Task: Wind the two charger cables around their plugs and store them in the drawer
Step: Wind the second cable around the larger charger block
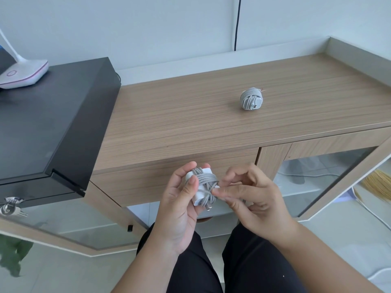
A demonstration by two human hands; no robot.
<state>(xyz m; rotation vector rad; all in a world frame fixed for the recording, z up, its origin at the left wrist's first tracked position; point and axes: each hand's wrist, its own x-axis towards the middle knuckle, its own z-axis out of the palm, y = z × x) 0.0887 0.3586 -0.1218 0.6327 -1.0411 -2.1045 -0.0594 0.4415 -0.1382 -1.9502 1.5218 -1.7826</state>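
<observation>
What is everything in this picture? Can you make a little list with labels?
left hand: holds a white charger plug wrapped in grey cable
right hand: fingertips pinch the cable at the bundle's side
second charger: already wound, lying alone on the wooden cabinet top
drawer: shut, just behind the hands
black box: at the left, with a white lamp base on it
keys: hang at the black box's front

A home: wooden sideboard (glass doors), broom.
</observation>
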